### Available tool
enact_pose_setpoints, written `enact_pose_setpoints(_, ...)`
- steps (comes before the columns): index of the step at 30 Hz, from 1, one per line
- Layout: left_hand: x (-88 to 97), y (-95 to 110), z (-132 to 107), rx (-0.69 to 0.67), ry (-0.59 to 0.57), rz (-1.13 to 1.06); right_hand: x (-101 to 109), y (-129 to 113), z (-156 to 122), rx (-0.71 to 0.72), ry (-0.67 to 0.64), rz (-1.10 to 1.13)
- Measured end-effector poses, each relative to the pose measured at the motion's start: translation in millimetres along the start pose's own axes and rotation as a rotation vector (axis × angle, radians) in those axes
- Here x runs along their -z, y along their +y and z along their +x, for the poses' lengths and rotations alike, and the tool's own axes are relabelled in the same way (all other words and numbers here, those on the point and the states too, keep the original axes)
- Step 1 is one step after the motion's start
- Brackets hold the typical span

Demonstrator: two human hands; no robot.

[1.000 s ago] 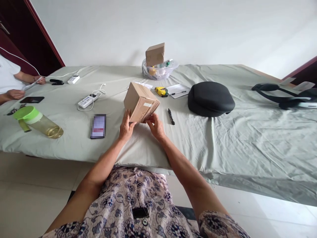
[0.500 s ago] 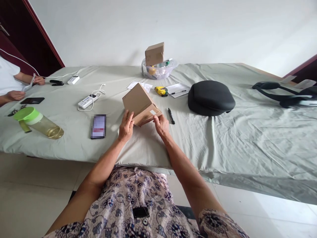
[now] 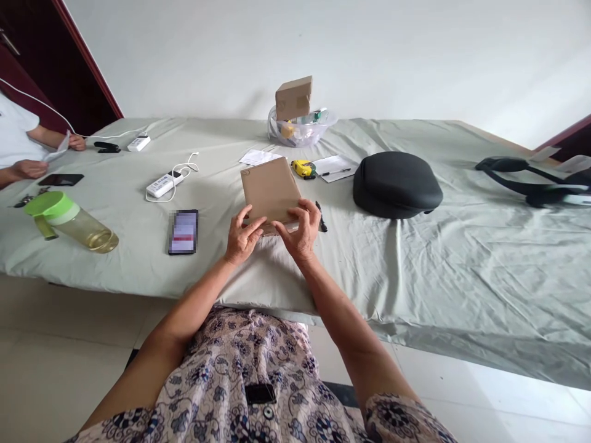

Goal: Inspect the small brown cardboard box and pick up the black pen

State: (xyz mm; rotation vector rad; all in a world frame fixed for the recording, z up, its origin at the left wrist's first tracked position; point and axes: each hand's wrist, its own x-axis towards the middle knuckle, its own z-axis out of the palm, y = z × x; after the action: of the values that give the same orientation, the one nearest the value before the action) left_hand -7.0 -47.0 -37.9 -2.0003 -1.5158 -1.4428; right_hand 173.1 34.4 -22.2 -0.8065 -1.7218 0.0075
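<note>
- Just below the centre of the frame, the left hand (image 3: 240,239) has its grip clamped on the near left corner of the cardboard box (image 3: 271,186).
- The right hand (image 3: 302,231) is clamped on the near right corner, fingers bent over the top.
- The box lies between both grips, extending beyond them toward upper centre.
- The black marker (image 3: 323,220) lies just right of the right hand.
- Farther up, a yellow tape measure (image 3: 303,168) lies on the table (image 3: 462,264).

Soft light, glare on floor (image 3: 508,403)
</note>
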Motion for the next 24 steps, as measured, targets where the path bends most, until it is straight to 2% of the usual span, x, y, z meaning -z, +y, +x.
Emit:
enact_pose_setpoints(3,2.5,1,0,0.163,-0.011,-0.131,4,2,2,-0.047,-0.04,0.063)
enact_pose_setpoints(5,2.2,2,0,0.321,0.006,-0.278,7,1,3,-0.073,-0.057,0.11)
enact_pose_setpoints(7,1.2,3,3,0.421,-0.027,-0.449,10,-1,5,-0.09,-0.062,0.15)
enact_pose_setpoints(11,1.9,8,11,0.4,-0.156,-0.627,14,-5,8,-0.088,-0.053,0.207)
enact_pose_setpoints(17,12.6,4,19,0.396,-0.112,-0.653,13,-7,7,-0.116,-0.033,0.324)
enact_pose_setpoints(21,15.2,-8,14,0.408,-0.117,-0.625,6,-4,6,-0.297,-0.065,0.47)
enact_pose_setpoints(24,10.2,-18,5,0.415,-0.13,-0.629,1,6,7,-0.471,-0.07,0.545)
